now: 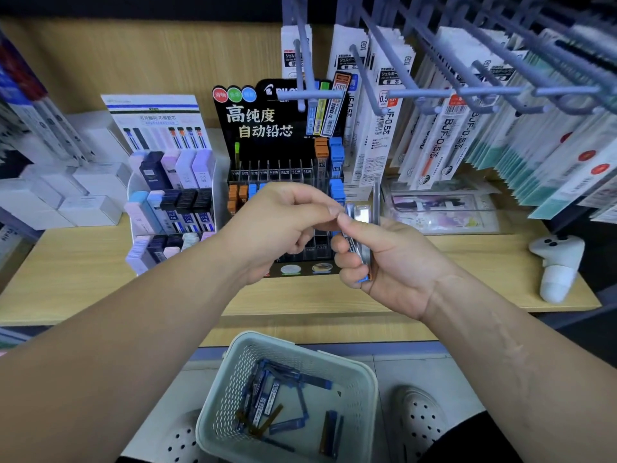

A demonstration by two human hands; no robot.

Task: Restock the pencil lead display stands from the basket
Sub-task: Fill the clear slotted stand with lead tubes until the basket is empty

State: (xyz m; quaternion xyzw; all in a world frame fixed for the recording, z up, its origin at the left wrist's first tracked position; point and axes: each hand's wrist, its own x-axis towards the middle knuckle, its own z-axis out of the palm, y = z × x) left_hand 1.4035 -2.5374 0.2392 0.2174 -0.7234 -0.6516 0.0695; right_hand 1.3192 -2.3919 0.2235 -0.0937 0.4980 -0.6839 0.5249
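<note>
While the black display stand point(267, 128) sits on the tabletop point(83, 262), both hands meet just in front of it: the right hand point(384, 262) has its grip curled round a small bundle of lead cases point(362, 228), and the left hand point(277, 225) pinches the bundle's upper end between thumb and forefinger. Below the stand, nearer the person, the pale basket point(227, 396) holds loose blue cases point(267, 396), and a white stand point(167, 195) of pastel cases is just left of the black one.

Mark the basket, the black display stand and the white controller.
basket point(223, 392), head view, left wall.
black display stand point(260, 121), head view, header card.
white controller point(561, 262), head view, upper body.
</note>
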